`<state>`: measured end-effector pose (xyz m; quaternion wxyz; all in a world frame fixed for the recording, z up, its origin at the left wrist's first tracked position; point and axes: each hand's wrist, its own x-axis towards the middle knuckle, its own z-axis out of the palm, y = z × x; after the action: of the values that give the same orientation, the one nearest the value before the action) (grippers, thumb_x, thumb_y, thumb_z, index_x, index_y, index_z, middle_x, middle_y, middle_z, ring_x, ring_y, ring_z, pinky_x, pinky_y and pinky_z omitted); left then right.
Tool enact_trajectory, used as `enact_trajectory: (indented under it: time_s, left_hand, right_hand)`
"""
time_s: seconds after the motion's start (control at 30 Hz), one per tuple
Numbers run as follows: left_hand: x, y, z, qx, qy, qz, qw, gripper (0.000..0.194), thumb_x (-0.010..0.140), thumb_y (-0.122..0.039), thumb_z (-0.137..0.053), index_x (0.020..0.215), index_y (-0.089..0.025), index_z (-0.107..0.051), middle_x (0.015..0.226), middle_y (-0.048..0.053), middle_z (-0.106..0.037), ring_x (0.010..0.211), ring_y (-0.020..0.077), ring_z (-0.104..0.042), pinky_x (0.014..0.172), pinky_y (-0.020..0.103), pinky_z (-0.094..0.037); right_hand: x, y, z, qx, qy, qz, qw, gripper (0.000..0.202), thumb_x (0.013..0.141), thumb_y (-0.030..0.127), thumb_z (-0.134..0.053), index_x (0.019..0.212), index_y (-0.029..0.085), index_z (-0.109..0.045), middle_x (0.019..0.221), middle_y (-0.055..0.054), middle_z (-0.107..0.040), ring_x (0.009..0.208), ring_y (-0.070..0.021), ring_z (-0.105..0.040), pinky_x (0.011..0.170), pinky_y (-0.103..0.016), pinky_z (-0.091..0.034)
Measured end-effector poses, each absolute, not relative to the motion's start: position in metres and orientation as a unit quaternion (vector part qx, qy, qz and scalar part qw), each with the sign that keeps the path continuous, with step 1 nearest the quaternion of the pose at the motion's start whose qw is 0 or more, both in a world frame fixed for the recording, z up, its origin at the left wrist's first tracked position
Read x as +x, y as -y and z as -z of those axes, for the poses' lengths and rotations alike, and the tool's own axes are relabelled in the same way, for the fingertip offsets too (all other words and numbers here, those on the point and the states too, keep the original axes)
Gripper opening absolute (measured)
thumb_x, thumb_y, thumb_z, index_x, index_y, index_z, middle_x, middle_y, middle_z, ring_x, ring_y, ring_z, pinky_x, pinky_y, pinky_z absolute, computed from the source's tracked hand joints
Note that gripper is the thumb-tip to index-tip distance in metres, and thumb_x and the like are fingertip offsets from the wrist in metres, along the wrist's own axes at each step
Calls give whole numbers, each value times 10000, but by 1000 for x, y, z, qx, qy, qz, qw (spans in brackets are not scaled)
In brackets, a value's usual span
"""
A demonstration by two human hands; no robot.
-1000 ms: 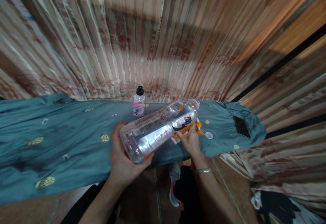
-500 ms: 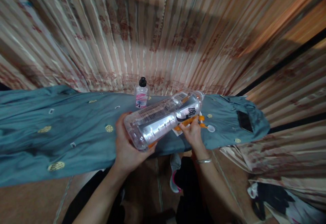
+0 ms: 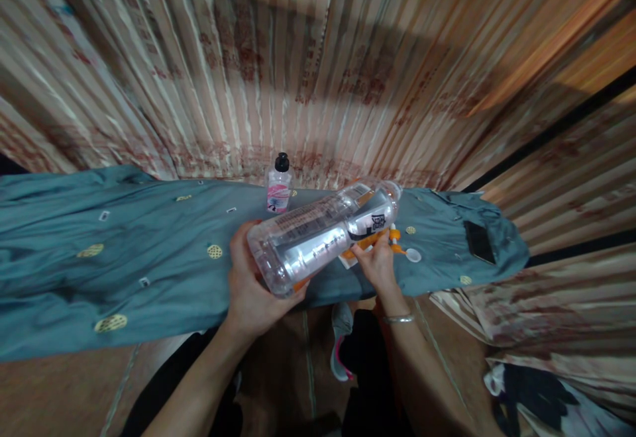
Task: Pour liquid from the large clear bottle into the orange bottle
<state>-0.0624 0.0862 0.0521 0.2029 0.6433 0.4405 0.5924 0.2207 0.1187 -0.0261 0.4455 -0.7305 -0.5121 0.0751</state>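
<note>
Same pose as half a second ago! Left hand [image 3: 258,294] firmly clasps the base of the clear plastic bottle [image 3: 318,245], its neck tipped toward two o'clock; right hand [image 3: 378,261] beneath, fingertips hidden, hold unclear. Cloth [image 3: 163,258] stretches toward nine, edge at six.

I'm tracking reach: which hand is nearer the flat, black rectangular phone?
Right: the right hand is left of the phone; the left hand is farther left.

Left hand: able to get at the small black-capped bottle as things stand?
Probably not: the left hand holds the base end of the large transparent bottle. The small black-capped bottle stands just beyond, so freeing that hand might suffice.
</note>
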Motion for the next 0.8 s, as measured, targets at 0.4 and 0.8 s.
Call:
enact_trajectory:
  time_s: [0.4, 0.8]
  left_hand:
    - [-58, -85, -52, 633, -435, -603, 215, 916, 718, -400, -909, 1488, -250, -435, 1285, 92, -734, 1057, 276, -807, 860, 385, -693]
    - [-67, -85, -44, 664, -451, -572, 173, 948, 732, -369, -929, 1553, -284, -462, 1292, 86, -732, 993, 271, -811, 810, 396, -709]
  right_hand:
    - [222, -119, 32, -720, 511, -76, 463, 944, 777, 750, -773, 1439, 130, -510, 1192, -226, -786, 1069, -419, -785, 930, -549, -639]
    - [217, -120, 35, -713, 519, -67, 466, 843, 811, 622, -805, 1452, 153, -522, 1171, -186, -822, 1029, -394, -819, 890, -519, -672]
